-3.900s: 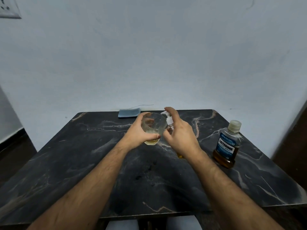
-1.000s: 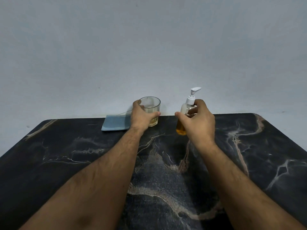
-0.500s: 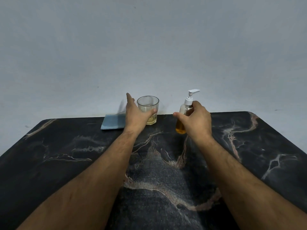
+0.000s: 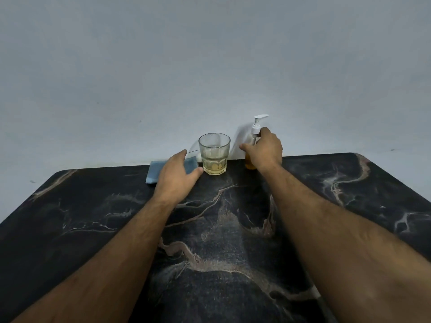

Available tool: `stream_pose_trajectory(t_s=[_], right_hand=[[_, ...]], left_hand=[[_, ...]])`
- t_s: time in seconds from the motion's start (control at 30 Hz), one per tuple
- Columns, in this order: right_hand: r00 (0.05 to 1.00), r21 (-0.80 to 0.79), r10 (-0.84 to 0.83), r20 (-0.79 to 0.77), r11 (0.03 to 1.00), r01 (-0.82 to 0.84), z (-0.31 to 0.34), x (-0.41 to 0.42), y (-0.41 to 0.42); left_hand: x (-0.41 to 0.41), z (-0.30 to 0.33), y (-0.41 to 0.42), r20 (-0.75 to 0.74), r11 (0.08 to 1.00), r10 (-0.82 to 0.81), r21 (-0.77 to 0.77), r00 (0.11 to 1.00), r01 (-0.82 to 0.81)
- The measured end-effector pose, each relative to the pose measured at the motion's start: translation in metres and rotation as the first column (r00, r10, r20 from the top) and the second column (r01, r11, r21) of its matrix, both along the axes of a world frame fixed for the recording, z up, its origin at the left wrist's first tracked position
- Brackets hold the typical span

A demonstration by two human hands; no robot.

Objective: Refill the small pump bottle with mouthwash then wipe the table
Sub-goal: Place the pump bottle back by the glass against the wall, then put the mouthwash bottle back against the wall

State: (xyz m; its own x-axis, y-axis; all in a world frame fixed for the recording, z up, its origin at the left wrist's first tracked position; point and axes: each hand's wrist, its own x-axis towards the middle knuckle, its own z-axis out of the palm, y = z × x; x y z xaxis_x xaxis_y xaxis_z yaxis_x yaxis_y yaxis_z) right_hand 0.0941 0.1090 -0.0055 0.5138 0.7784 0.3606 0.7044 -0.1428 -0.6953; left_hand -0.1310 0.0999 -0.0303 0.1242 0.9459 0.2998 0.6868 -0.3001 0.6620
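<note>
The small pump bottle [image 4: 255,128], clear with a white pump and amber liquid in its base, stands upright at the far edge of the dark marble table [image 4: 228,231]. My right hand [image 4: 264,150] grips it, fingers curled round its body. Left of it stands a clear glass [image 4: 214,153] with a little pale yellow liquid in the bottom. My left hand [image 4: 178,174] is off the glass, fingers straight, lying over a folded blue cloth [image 4: 152,174], with the thumb near the glass's base.
A plain grey wall rises directly behind the table's far edge. The table's rounded corners show at far left and far right. The large mouthwash bottle is out of view.
My left hand let go of the glass and slid left onto the blue cloth. The right hand set the pump bottle further back by the wall and still holds it.
</note>
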Motion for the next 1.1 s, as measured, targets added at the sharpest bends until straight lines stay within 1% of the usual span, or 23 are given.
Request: stream_pose_trajectory(t_s=[0.17,0.4,0.63,0.83,1.1], right_hand=[[0.999,0.003,-0.016,0.040,1.000,0.016,-0.008,0.002,0.011],[0.997,0.001,-0.024,0.075,1.000,0.024,-0.010,0.001,0.011],[0.999,-0.058,-0.024,0.029,0.998,0.026,-0.010,-0.001,-0.006],[0.998,-0.017,-0.067,0.015,0.998,0.068,-0.003,-0.004,-0.064],[0.999,-0.017,0.023,0.046,1.000,-0.022,0.015,-0.028,-0.193]], left_hand=[[0.002,-0.004,0.009,-0.041,1.000,-0.004,0.001,0.999,0.004],[0.003,-0.004,0.008,-0.044,1.000,0.015,-0.003,0.999,-0.015],[0.005,0.003,-0.003,-0.027,1.000,0.018,-0.020,0.999,-0.018],[0.004,0.018,-0.036,0.005,1.000,0.002,-0.027,1.000,-0.002],[0.011,0.043,-0.131,0.015,0.998,-0.057,-0.039,0.998,0.057]])
